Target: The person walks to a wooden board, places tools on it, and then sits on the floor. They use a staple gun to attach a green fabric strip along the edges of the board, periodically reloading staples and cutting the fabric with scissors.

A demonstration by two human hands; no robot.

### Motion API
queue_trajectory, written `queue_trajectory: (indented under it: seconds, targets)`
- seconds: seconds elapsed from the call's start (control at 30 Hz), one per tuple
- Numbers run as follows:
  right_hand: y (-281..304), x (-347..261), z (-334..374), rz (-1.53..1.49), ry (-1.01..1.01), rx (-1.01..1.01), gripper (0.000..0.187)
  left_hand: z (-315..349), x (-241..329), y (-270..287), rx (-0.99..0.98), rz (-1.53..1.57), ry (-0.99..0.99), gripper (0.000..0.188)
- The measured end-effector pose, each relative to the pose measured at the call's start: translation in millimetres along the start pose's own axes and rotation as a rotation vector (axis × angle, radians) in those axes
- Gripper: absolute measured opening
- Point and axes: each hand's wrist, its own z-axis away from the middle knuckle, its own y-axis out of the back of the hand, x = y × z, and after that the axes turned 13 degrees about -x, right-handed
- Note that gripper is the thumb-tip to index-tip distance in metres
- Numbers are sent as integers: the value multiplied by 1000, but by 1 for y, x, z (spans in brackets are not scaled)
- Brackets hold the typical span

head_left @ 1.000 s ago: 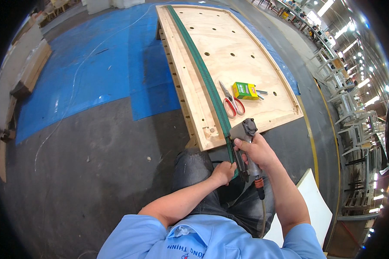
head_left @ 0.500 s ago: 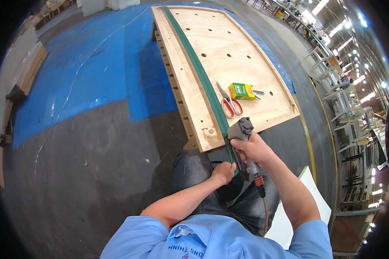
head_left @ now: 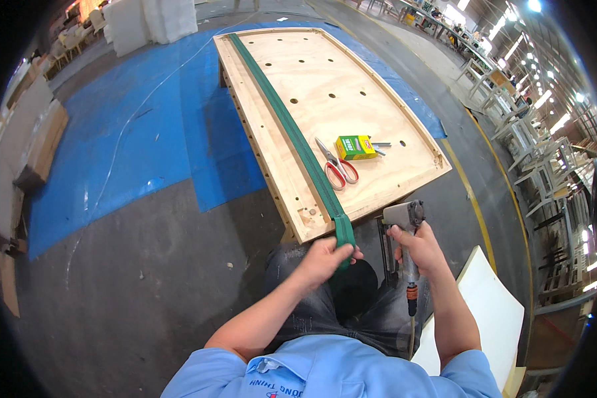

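Note:
A long green webbing strap (head_left: pixel 292 129) runs lengthwise along the left part of a pale plywood panel (head_left: pixel 378 119) with wooden edging. Its near end bends down over the panel's front edge. My left hand (head_left: pixel 323 260) grips that end between thumb and fingers, just below the edge. To its right, my right hand (head_left: pixel 419 251) is wrapped around the handle of a grey pneumatic staple gun (head_left: pixel 399 213), held off the wood and apart from the strap. Red-handled scissors (head_left: pixel 341 174) lie on the panel beside the strap. Next to them rests a green and yellow box (head_left: pixel 355 147) with staple strips (head_left: pixel 381 146) at its side.
An air hose (head_left: pixel 412 325) trails from the gun past my right leg. A white sheet (head_left: pixel 487 298) leans at my right. Blue sheeting (head_left: pixel 126 139) covers floor left of the panel. Chair frames (head_left: pixel 544 172) stand at far right, boards (head_left: pixel 40 146) at far left.
The staple gun has moved right, away from the strap. My left hand has risen toward the panel's edge, and the strap end now folds over it.

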Motion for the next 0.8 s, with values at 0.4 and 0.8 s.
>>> queue_trajectory:
  seconds: [0.4, 0.8]
  targets:
    - [-38, -3, -52, 51, -16, -210, 30, -78, 87, 105, 228, 292, 276, 38]
    - [-49, -6, -66, 137, -139, -153, 31, -78, 83, 97, 211, 216, 284, 37]
